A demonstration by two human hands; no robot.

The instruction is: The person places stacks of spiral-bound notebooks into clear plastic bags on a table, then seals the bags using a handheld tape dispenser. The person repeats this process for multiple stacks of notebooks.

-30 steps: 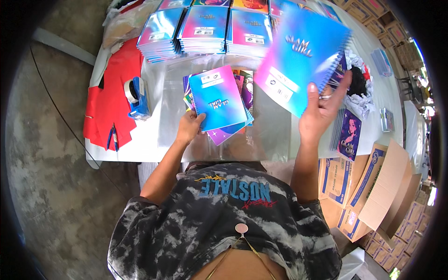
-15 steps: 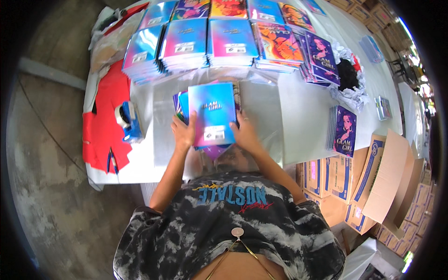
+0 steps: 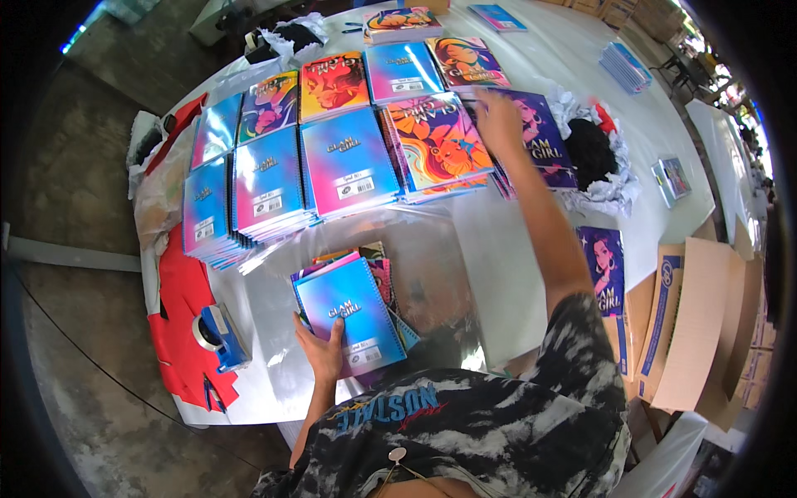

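My left hand grips the left edge of a small pile of spiral notebooks, thumb on the blue and pink notebook on top. Other covers stick out unevenly beneath it. My right arm stretches to the far right, where my right hand is over the gap between a stack topped by an orange notebook and a stack of purple notebooks. That hand is smeared by motion and its fingertips are partly hidden, so its hold cannot be made out.
Two rows of notebook stacks, including a blue and pink stack, cross the table. A blue tape dispenser and snips lie on red material at left. Crumpled paper and an opened cardboard box are at right.
My right hand has left the notebook pile and moved up and right to the far stacks. My left hand still holds the pile, now tilted. The whole view has shifted.
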